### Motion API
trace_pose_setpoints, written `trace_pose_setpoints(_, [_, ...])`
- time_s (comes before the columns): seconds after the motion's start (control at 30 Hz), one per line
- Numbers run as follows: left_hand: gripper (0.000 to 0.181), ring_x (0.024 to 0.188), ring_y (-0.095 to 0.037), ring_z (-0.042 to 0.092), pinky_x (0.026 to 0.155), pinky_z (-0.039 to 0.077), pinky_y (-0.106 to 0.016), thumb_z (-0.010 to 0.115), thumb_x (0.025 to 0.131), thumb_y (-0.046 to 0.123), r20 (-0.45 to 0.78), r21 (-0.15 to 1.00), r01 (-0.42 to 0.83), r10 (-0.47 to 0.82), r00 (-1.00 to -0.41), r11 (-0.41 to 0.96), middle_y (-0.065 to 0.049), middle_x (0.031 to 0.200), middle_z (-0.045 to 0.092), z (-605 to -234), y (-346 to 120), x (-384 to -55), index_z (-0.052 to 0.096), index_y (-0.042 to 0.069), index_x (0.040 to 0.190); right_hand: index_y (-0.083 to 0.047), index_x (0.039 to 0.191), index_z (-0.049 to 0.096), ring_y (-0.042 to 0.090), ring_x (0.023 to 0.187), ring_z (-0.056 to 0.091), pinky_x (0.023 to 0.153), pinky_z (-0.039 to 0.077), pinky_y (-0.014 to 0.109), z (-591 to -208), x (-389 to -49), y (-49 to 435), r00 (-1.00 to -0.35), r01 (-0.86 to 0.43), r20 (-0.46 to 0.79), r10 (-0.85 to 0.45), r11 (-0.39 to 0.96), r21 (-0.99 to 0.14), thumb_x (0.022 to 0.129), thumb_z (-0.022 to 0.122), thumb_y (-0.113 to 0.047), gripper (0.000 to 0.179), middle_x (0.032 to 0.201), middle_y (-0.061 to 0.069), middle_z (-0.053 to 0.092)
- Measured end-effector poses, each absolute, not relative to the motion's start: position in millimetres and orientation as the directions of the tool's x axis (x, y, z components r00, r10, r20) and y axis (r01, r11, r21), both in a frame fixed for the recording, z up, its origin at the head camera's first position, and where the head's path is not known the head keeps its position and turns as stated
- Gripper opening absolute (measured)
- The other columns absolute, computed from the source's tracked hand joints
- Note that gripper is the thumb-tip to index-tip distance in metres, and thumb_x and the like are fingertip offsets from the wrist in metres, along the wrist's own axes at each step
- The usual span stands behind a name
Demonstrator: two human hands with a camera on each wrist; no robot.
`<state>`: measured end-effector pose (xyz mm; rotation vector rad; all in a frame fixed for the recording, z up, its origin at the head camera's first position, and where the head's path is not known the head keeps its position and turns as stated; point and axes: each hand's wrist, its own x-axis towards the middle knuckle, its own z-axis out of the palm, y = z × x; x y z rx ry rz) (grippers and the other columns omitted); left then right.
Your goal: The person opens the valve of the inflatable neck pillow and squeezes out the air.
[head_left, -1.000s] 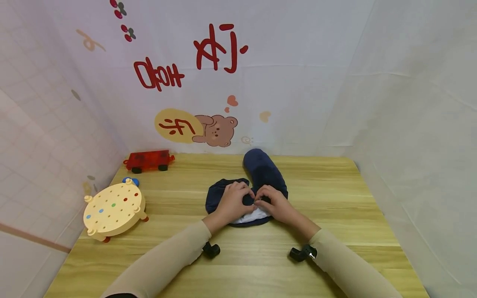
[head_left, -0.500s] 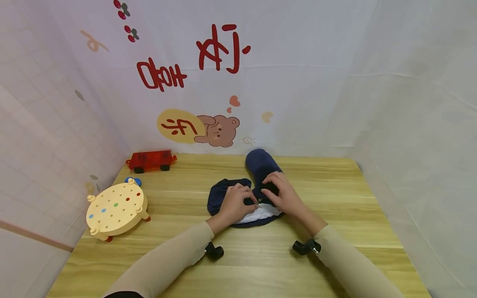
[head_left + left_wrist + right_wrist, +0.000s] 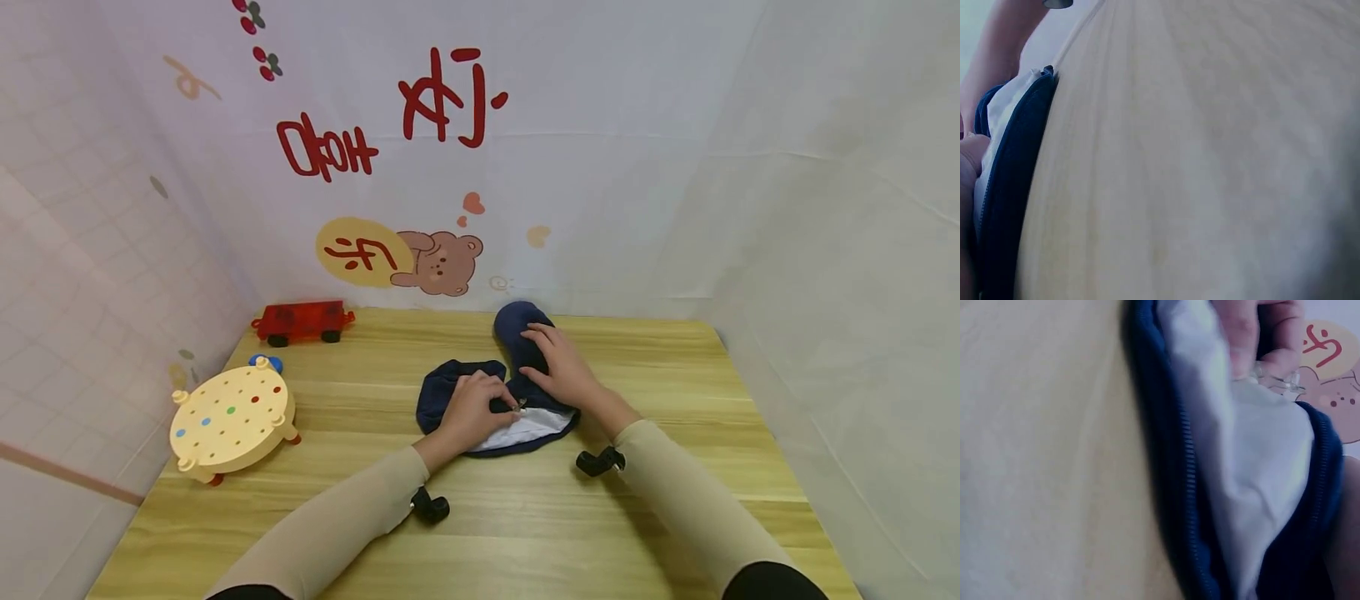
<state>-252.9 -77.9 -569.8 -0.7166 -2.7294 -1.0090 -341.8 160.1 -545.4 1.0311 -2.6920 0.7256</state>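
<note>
Left hand (image 3: 472, 410) is pinching a clear piece (image 3: 1289, 382); right hand (image 3: 561, 367), loose, is touching the cushion (image 3: 513, 323) nearer the desk's (image 3: 517, 542) far edge.

Red characters (image 3: 439, 96) on white cloth (image 3: 600, 208), another on yellow oval (image 3: 360, 231); reading unclear

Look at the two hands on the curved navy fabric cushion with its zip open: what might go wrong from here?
The white inner fabric lies beside the ridged navy zip teeth and might snag if the zip is closed.
The left hand pinches a small clear piece, which might slip loose.
The right hand rests on the curved navy cushion without visibly gripping it, so a tug might shift it.
</note>
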Motion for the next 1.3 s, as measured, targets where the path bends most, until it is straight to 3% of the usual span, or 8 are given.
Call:
trace_pose_setpoints(0.17, [0.014, 0.106, -0.011, 0.060, 0.109, 0.042, -0.046, 0.091, 0.094, 0.043, 0.309, 0.567, 0.501, 0.395, -0.865, 0.654, 0.016, 0.103, 0.073, -570, -77, -254, 0.084, 0.031, 0.096, -0.006, 0.160, 0.052, 0.046, 0.155, 0.040, 0.123, 0.035, 0.067, -544, -343, 158, -0.753, -0.657, 0.336, -0.565, 0.649, -0.383, 0.101, 0.085, -0.031, 0.072, 0.168, 0.023, 0.042])
trace_pose_setpoints(0.3, [0.014, 0.105, -0.015, 0.061, 0.106, 0.043, -0.048, 0.092, 0.093, 0.037, 0.322, 0.527, 0.519, 0.408, -0.855, 0.673, 0.012, 0.101, 0.073, -567, -76, -252, 0.082, 0.027, 0.094, -0.012, 0.167, 0.047, 0.048, 0.162, 0.030, 0.124, 0.030, 0.072, -537, -348, 150, -0.721, -0.691, 0.358, -0.594, 0.659, -0.298, 0.099, 0.086, -0.040, 0.083, 0.176, 0.023, 0.032])
trace_pose_setpoints(0.43, [0.014, 0.103, -0.016, 0.060, 0.103, 0.045, -0.047, 0.092, 0.092, 0.034, 0.310, 0.492, 0.519, 0.416, -0.855, 0.699, 0.011, 0.100, 0.073, -566, -74, -252, 0.080, 0.025, 0.093, -0.014, 0.172, 0.040, 0.045, 0.166, 0.020, 0.127, 0.023, 0.073, -538, -352, 141, -0.712, -0.696, 0.325, -0.622, 0.686, -0.213, 0.103, 0.079, -0.048, 0.087, 0.181, 0.020, 0.024])
trace_pose_setpoints(0.63, [0.014, 0.102, -0.015, 0.059, 0.104, 0.044, -0.046, 0.090, 0.092, 0.034, 0.292, 0.472, 0.520, 0.430, -0.854, 0.712, 0.012, 0.099, 0.071, -568, -73, -253, 0.079, 0.026, 0.093, -0.014, 0.174, 0.037, 0.043, 0.167, 0.019, 0.127, 0.020, 0.075, -549, -349, 135, -0.744, -0.662, 0.268, -0.612, 0.729, -0.173, 0.107, 0.070, -0.050, 0.083, 0.181, 0.019, 0.024])
trace_pose_setpoints(1.3, [0.014, 0.098, -0.015, 0.057, 0.100, 0.045, -0.045, 0.090, 0.091, 0.030, 0.293, 0.451, 0.543, 0.457, -0.840, 0.708, 0.011, 0.097, 0.070, -567, -74, -253, 0.077, 0.025, 0.092, -0.018, 0.173, 0.041, 0.039, 0.168, 0.018, 0.129, 0.015, 0.072, -570, -347, 131, -0.772, -0.635, 0.227, -0.593, 0.733, -0.245, 0.113, 0.059, -0.049, 0.069, 0.181, 0.013, 0.026])
